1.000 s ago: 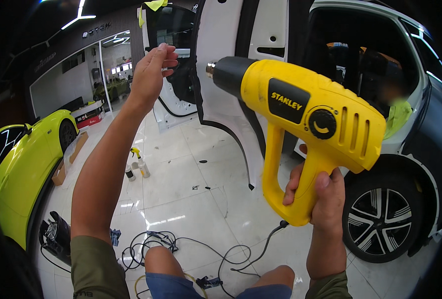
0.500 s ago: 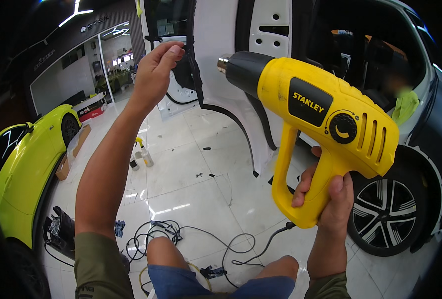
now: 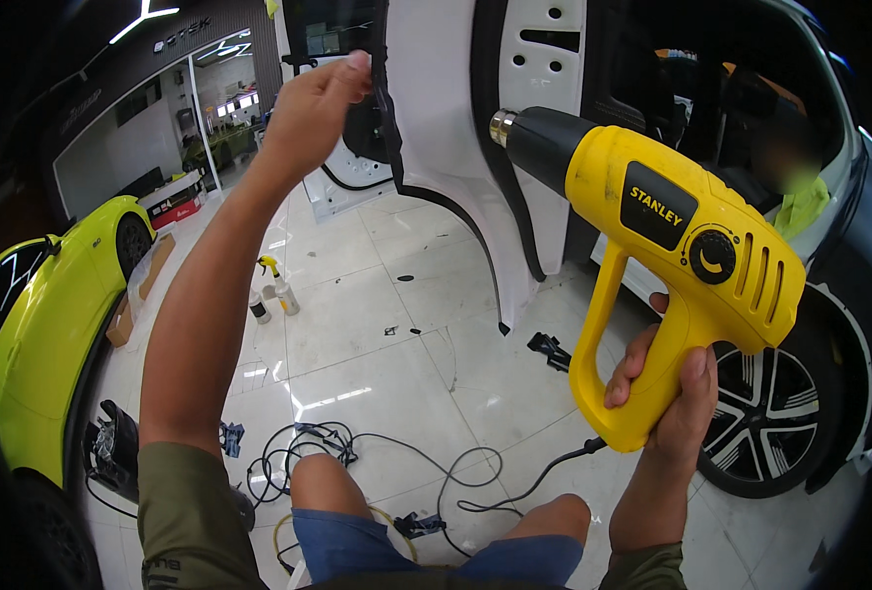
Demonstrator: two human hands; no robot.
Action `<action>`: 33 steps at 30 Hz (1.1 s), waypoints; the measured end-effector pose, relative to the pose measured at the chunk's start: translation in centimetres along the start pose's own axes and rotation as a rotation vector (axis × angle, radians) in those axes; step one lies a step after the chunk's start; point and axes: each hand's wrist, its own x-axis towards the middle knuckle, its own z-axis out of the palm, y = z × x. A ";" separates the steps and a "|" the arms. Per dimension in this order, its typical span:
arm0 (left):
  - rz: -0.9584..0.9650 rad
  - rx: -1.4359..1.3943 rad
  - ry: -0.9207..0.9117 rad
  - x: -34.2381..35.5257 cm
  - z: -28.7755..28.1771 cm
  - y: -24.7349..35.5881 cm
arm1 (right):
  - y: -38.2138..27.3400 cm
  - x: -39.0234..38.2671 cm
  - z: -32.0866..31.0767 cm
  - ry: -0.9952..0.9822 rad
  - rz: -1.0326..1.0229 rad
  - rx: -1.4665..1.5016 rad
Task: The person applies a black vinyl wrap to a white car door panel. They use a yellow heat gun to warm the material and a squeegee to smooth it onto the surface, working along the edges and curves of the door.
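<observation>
My right hand [image 3: 682, 403] is wrapped round the handle of a yellow and black heat gun [image 3: 595, 175], thumb on the near side. The gun's metal nozzle points left at an open white car door [image 3: 431, 108], a short gap away from it. My left hand [image 3: 320, 108] is raised at the door's left edge, thumb and fingers pinched together. What lies between those fingertips, if anything, is too small to make out. A dark, uneven strip [image 3: 393, 162] runs down that edge beside the fingers and along the curved lower edge.
The gun's black cord [image 3: 539, 495] trails to loops on the tiled floor near my knees. Spray bottles [image 3: 284, 293] stand left of the door. A black object [image 3: 551, 351] lies beneath the gun. A car wheel [image 3: 762, 423] is at right, a lime-green car [image 3: 57, 305] at left.
The heat gun in my right hand has shifted right, and its nozzle is farther from the door edge. My left hand has moved slightly up, still pinched.
</observation>
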 end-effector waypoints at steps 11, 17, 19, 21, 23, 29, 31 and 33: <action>-0.248 -0.328 0.170 -3.7 -4.2 -4.5 | -1.2 1.8 2.7 -0.133 -0.064 0.073; -0.357 -0.317 0.168 -10.4 -4.8 -7.6 | -0.8 1.4 3.0 -0.148 -0.015 0.018; -0.434 -0.331 0.152 -13.9 -3.6 -8.8 | -0.4 1.0 2.6 -0.145 0.029 -0.001; -0.523 -0.273 0.114 -18.7 -3.1 -10.8 | 0.4 0.7 2.3 -0.154 0.067 0.000; -0.636 -0.301 0.074 -23.7 -1.9 -11.6 | 0.9 0.3 2.0 -0.158 0.096 0.008; -0.812 -0.392 0.086 -31.3 1.2 -12.2 | 1.7 -0.7 1.2 -0.164 0.141 0.011; -0.650 -0.335 0.082 -28.0 1.9 -10.6 | 1.9 -0.9 0.9 -0.151 0.144 0.024; -0.489 -0.285 0.071 -23.3 1.8 -8.7 | 2.7 -1.4 0.9 -0.128 0.150 0.067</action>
